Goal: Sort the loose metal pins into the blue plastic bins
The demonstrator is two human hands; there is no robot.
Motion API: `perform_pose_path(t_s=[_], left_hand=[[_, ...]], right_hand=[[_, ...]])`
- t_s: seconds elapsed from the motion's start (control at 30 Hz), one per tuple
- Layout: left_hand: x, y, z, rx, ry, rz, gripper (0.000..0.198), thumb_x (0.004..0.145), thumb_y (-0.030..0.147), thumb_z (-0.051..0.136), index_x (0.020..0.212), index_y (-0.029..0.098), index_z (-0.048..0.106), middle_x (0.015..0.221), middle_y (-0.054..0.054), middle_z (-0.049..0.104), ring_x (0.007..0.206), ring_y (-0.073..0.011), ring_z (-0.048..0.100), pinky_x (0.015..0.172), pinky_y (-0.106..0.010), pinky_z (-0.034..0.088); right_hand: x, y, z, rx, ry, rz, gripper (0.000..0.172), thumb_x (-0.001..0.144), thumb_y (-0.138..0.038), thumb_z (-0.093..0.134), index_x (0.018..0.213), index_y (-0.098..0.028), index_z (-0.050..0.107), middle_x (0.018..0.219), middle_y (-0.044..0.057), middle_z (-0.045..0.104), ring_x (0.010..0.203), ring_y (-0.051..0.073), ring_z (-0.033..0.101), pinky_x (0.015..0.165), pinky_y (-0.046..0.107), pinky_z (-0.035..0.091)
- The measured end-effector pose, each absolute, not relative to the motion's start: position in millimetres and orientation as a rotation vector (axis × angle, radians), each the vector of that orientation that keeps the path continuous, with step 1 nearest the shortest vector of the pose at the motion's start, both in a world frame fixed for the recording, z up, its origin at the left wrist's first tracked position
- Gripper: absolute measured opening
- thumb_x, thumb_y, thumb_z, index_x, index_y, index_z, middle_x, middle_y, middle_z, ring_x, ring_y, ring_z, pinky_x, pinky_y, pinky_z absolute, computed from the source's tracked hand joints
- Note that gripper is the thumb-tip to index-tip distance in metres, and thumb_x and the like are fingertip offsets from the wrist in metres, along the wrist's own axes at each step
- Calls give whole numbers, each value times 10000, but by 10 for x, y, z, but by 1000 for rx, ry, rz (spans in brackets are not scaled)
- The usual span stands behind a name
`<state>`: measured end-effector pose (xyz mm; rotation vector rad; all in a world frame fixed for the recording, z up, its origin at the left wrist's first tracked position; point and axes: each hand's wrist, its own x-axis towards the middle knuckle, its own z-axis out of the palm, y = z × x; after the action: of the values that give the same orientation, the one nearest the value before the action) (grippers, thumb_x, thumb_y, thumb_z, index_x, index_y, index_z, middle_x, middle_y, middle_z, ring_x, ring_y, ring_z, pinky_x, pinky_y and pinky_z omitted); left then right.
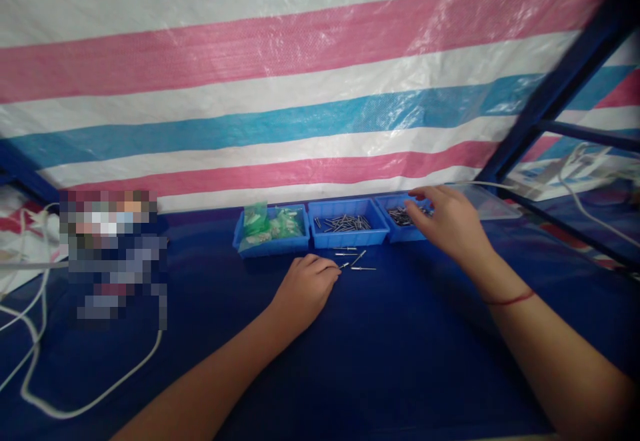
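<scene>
My left hand rests on the blue table with its fingers curled together. A pop rivet pokes out at its fingertips, its other end hidden. Several more loose pop rivets lie just beyond, in front of the middle blue bin, which holds a heap of similar metal rivets. Over the right blue bin hovers my right hand, thumb and fingers apart, with nothing visible between them. Dark metal pieces lie in that bin, partly covered by the hand.
At the left of the row stands a blue bin with green plastic packets. A clear plastic lid lies at the back right. White cables loop across the left side, beside a blurred-out patch. A striped sheet hangs behind.
</scene>
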<state>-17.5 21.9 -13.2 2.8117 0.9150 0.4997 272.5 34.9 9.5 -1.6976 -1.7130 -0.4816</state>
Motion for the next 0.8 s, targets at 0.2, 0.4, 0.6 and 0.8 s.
perform_pose_path(t_s=[0.2, 0.4, 0.6, 0.8], left_hand=[[-214, 217, -130, 2864, 953, 418, 209, 949, 205, 439, 1004, 207, 640, 984, -39, 652, 891, -192, 566, 772, -320, 406], [-159, 144, -148, 2948, 1123, 376, 186, 953, 189, 403, 985, 185, 586, 917, -59, 616, 837, -215, 553, 706, -337, 402], [-189, 164, -201, 2774, 1125, 542, 195, 951, 141, 354, 1000, 172, 540, 943, -68, 603, 839, -207, 561, 738, -342, 422], [-215, 206, -199, 2219, 1039, 1026, 225, 903, 232, 516, 1120, 172, 500, 993, -47, 619, 885, -165, 595, 791, -279, 456]], right_hand=[[2068, 111, 193, -1285, -1992, -162, 163, 878, -239, 498, 882, -203, 657, 864, 76, 672, 825, 240, 605, 792, 390, 454], [1747, 37, 16, -1144, -2395, 113, 152, 871, -183, 508, 881, -197, 658, 838, 75, 658, 819, 218, 603, 757, 370, 471], [1749, 61, -38, -1164, -2460, 207, 160, 880, -187, 500, 884, -170, 659, 839, 82, 649, 809, 206, 595, 742, 347, 480], [1724, 45, -22, -1176, -2160, 440, 175, 896, -230, 507, 937, -193, 673, 921, 64, 681, 847, 186, 625, 775, 321, 487]])
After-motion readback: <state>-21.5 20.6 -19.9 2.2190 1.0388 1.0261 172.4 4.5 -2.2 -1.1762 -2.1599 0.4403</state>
